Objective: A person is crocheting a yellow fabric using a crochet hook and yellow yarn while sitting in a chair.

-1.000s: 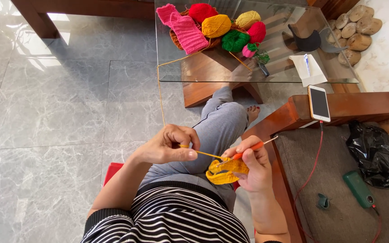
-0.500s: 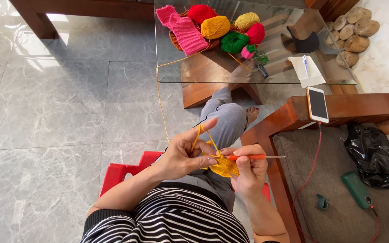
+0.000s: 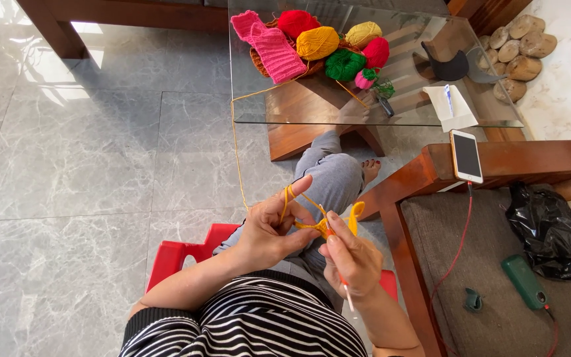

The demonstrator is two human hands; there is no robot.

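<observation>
A small piece of orange crochet work (image 3: 338, 221) sits between a seated person's two hands, above a knee in grey trousers (image 3: 328, 182) and over the grey tiled floor (image 3: 87, 152). The left hand (image 3: 273, 231) pinches the piece between thumb and curled fingers, its forefinger raised with the orange yarn strand (image 3: 235, 145) looped over it. The right hand (image 3: 353, 258) is closed around a crochet hook (image 3: 342, 285), whose pale end shows below the palm and whose tip meets the piece. From the raised forefinger the strand runs up across the floor to the near left corner of the glass bench (image 3: 285, 112) and on toward its far edge. There a cluster of yarn balls lies: an orange ball (image 3: 317, 43), a red ball (image 3: 297, 22), a yellow ball (image 3: 363, 32), a green ball (image 3: 345, 64) and a deep pink ball (image 3: 377, 51), with a pink knitted piece (image 3: 269, 43) just beside them on the left. Near the bench's right edge rest a dark cap (image 3: 449, 66) and a white paper with a pen (image 3: 451, 106). The person sits on a red stool (image 3: 180, 254), wearing a black-and-white striped top (image 3: 259, 324). To the right, a smartphone (image 3: 465, 156) lies on a wooden armrest (image 3: 536, 157), a red cable (image 3: 457, 244) trailing from it over a cushion where a black bag (image 3: 550, 231) and a green device (image 3: 525, 283) rest.
</observation>
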